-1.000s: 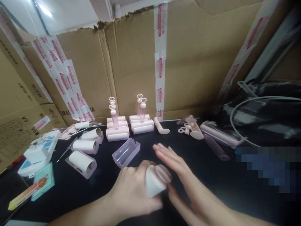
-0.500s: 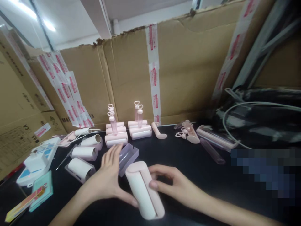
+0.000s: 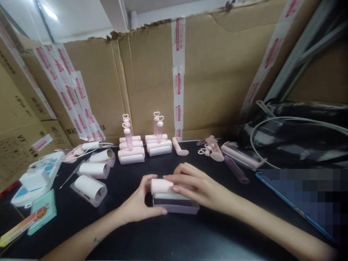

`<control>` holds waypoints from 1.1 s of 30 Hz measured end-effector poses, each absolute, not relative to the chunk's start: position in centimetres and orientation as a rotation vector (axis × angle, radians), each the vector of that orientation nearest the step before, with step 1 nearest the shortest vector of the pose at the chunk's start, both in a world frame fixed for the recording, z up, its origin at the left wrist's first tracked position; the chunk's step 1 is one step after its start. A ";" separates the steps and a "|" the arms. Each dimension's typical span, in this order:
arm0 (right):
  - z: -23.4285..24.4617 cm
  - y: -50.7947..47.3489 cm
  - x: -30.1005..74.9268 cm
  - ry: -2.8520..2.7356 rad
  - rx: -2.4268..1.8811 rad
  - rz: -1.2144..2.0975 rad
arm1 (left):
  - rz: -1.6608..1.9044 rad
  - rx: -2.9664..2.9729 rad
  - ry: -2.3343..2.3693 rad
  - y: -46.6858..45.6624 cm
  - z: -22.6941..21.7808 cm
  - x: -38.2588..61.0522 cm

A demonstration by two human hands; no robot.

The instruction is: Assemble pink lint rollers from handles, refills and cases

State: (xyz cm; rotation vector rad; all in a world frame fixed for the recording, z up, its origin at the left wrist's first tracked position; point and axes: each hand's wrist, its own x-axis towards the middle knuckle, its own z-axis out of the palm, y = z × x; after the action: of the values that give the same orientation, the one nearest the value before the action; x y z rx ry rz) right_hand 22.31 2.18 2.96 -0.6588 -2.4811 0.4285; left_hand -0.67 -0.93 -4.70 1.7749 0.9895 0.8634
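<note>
A pink lint roller head (image 3: 161, 186) with a white paper roll lies just ahead of me, seated at or over a translucent lilac cover (image 3: 176, 208). My right hand (image 3: 197, 186) grips the roller from above, its fingers hiding the right half. Around the left end my left hand (image 3: 137, 203) is curled, thumb along the cover's near side and fingers behind. How far the roller sits inside the cover cannot be made out. Beyond my hands stand finished-looking pink rollers with heart-topped handles (image 3: 131, 154) and a second such group (image 3: 159, 148).
At the left lie white paper rolls in lilac covers (image 3: 88, 186), a power strip (image 3: 51, 170) and a teal booklet (image 3: 46, 214). A pink handle (image 3: 180, 148), loose heart-topped parts (image 3: 214, 150) and a clear cover (image 3: 236, 169) lie further back. Cardboard (image 3: 217, 72) walls the rear.
The lilac cover has come from behind the roller to under it, with my left hand now around its end. The roller has turned from upright to lying crosswise.
</note>
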 end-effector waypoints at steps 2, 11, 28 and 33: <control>2.7 1.9 22.0 -2.526 -0.677 0.454 | 0.843 1.802 1.008 -1.0 -4.6 -0.8; 2.0 3.5 22.9 -2.366 -0.893 0.271 | 0.779 1.910 1.062 -1.2 -3.7 -1.2; 3.9 21.3 30.0 -2.553 -1.629 -0.051 | 0.780 1.955 1.085 -1.5 -3.5 -1.3; 6.2 17.8 28.6 -2.390 -1.308 -0.049 | 0.795 1.933 1.079 -1.4 -3.8 -1.3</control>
State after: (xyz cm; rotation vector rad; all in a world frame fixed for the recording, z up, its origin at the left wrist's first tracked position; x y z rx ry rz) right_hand 28.59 17.82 6.16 -1.3082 -2.3901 -0.0487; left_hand -1.33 -1.45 -3.82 1.9331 1.0794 0.7949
